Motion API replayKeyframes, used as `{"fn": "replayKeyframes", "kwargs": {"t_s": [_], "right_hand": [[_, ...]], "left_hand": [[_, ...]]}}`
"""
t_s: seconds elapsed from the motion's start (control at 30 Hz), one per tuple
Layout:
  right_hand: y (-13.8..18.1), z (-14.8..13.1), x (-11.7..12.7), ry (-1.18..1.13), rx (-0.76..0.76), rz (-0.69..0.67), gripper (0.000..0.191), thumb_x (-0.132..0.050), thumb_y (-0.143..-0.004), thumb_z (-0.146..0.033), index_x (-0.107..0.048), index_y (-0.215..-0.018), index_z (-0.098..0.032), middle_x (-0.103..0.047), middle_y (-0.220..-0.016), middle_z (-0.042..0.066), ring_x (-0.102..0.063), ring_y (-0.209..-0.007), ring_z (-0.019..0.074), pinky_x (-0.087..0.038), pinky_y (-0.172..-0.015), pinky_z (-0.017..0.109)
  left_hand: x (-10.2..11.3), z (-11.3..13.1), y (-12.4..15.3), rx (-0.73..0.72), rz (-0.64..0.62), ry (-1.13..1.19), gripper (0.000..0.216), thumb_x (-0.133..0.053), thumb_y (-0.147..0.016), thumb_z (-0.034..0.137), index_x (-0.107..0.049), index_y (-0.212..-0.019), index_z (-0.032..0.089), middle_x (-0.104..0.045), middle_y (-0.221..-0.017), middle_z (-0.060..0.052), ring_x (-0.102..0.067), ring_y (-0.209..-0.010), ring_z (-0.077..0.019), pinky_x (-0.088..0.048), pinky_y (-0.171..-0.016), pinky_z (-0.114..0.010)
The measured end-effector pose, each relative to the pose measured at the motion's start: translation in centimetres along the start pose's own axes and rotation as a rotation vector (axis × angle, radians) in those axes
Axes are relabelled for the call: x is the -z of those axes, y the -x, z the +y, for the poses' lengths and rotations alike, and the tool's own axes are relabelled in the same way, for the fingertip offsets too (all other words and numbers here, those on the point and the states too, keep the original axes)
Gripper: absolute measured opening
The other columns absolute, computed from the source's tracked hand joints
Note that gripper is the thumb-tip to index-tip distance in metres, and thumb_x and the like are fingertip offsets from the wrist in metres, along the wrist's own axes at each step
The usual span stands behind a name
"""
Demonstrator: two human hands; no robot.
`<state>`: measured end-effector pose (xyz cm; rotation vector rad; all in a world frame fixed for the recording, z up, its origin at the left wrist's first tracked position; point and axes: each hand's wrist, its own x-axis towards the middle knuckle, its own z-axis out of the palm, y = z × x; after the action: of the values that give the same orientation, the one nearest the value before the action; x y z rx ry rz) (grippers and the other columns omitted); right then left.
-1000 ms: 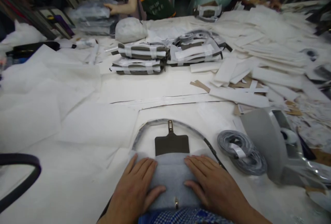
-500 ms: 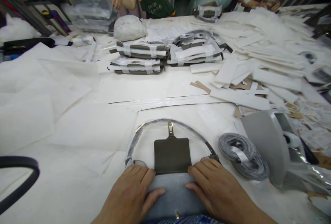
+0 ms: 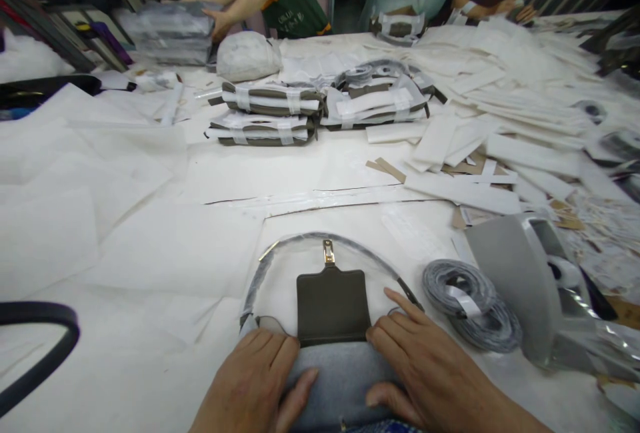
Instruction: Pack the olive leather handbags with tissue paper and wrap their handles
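Note:
A handbag lies in front of me at the bottom of the head view, its body covered in pale grey. From its top edge a dark olive flap with a gold clasp plate points away from me. The wrapped handle arches around the flap on the table. My left hand grips the bag's top edge left of the flap, fingers over the edge and thumb on the body. On the right side, my right hand holds the same edge, one finger raised toward the handle's end.
A coil of wrapped straps and a grey tape dispenser stand to the right. Wrapped bags are stacked farther back. Paper strips cover the right side. A black loop juts in at left. Two people work across the table.
My right hand has lifted one finger, and its thumb has slid down on the bag. Across the table, a person's hands have come down onto the plastic-wrapped stack.

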<state>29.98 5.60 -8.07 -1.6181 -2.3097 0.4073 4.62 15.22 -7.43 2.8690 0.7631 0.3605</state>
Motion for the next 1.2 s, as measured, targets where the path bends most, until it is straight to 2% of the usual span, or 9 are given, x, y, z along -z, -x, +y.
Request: {"fn": "replayKeyframes", "kwargs": {"t_s": [0.13,0.23,0.43,0.6,0.73,0.83,0.93,1.07,1.2], "right_hand": [[0.0,-0.2,0.2,0.073,0.030,-0.005,0.036,-0.050,-0.093,-0.058,-0.051,-0.084,-0.023,-0.060,-0.078,0.002,-0.055,-0.070,0.0220,-0.039,-0.065,0.035],[-0.6,-0.1,-0.4,0.138,-0.031,-0.040,0.026,-0.054,-0.096,-0.045,-0.050,-0.083,-0.023,-0.062,-0.072,0.000,-0.060,-0.064,0.0215,-0.036,-0.059,0.034],[-2.4,0.8,-1.9,0.194,-0.219,-0.286,0.023,-0.061,-0.093,-0.046,-0.055,-0.085,-0.025,-0.070,-0.064,-0.002,-0.067,-0.053,0.0225,-0.017,-0.047,0.032],[-2.3,1.0,-2.6,0.220,-0.237,-0.225,0.024,-0.063,-0.091,-0.047,-0.055,-0.091,-0.025,-0.069,-0.063,-0.002,-0.068,-0.053,0.0230,-0.020,-0.045,0.029],[-2.0,1.0,-3.0,0.225,-0.232,-0.218,0.024,-0.066,-0.090,-0.044,-0.054,-0.095,-0.025,-0.069,-0.064,-0.002,-0.068,-0.054,0.0223,-0.025,-0.045,0.028],[-1.9,1.1,-3.2,0.217,-0.226,-0.224,0.022,-0.063,-0.092,-0.043,-0.054,-0.097,-0.024,-0.070,-0.066,-0.002,-0.070,-0.056,0.0223,-0.028,-0.045,0.028],[-2.1,1.1,-3.1,0.231,-0.231,-0.242,0.023,-0.062,-0.093,-0.044,-0.055,-0.099,-0.023,-0.072,-0.067,-0.001,-0.071,-0.058,0.0225,-0.029,-0.045,0.028],[-2.5,0.8,-2.4,0.251,-0.242,-0.251,0.024,-0.058,-0.095,-0.046,-0.056,-0.101,-0.023,-0.074,-0.069,0.000,-0.072,-0.060,0.0214,-0.028,-0.046,0.026],[-2.7,0.5,-1.6,0.245,-0.224,-0.240,0.026,-0.052,-0.098,-0.047,-0.056,-0.102,-0.022,-0.074,-0.072,0.001,-0.072,-0.065,0.0209,-0.030,-0.049,0.025]], "left_hand": [[0.2,0.2,0.2,0.008,-0.010,0.032,0.016,-0.051,-0.094,0.032,-0.053,-0.084,0.021,-0.056,-0.072,-0.002,-0.056,-0.065,-0.0213,-0.045,-0.060,-0.035],[-0.6,0.1,0.2,0.044,-0.058,0.034,0.020,-0.052,-0.095,0.036,-0.052,-0.081,0.022,-0.056,-0.072,-0.002,-0.055,-0.066,-0.0217,-0.043,-0.060,-0.035],[-3.5,-0.9,0.1,0.116,-0.119,-0.021,0.034,-0.046,-0.098,0.048,-0.051,-0.076,0.023,-0.056,-0.067,-0.001,-0.055,-0.063,-0.0230,-0.040,-0.060,-0.037],[-3.4,-0.6,-0.2,0.149,-0.079,-0.016,0.040,-0.035,-0.100,0.053,-0.058,-0.102,0.020,-0.065,-0.084,-0.003,-0.062,-0.073,-0.0210,-0.047,-0.067,-0.036],[-2.9,0.5,-0.6,0.005,0.007,-0.012,0.034,-0.029,-0.105,0.032,-0.060,-0.111,0.021,-0.069,-0.110,-0.004,-0.064,-0.100,-0.0205,-0.050,-0.087,-0.036],[-3.2,1.2,0.0,-0.135,0.028,0.005,0.038,-0.024,-0.104,0.019,-0.063,-0.107,0.020,-0.071,-0.109,-0.002,-0.065,-0.098,-0.0158,-0.051,-0.090,-0.029],[-3.8,1.8,1.4,-0.201,0.011,-0.021,0.032,-0.037,-0.103,0.035,-0.062,-0.113,0.019,-0.071,-0.114,-0.006,-0.067,-0.103,-0.0180,-0.054,-0.092,-0.029],[-3.3,2.8,2.9,-0.238,-0.170,-0.074,0.074,-0.064,-0.082,0.063,-0.046,-0.140,0.020,-0.057,-0.138,-0.018,-0.055,-0.127,-0.0324,-0.053,-0.099,-0.047],[-1.8,3.4,3.5,-0.157,-0.278,0.035,0.084,-0.057,-0.087,0.064,-0.024,-0.153,0.023,-0.032,-0.156,-0.020,-0.030,-0.144,-0.0357,-0.038,-0.111,-0.058]]}}
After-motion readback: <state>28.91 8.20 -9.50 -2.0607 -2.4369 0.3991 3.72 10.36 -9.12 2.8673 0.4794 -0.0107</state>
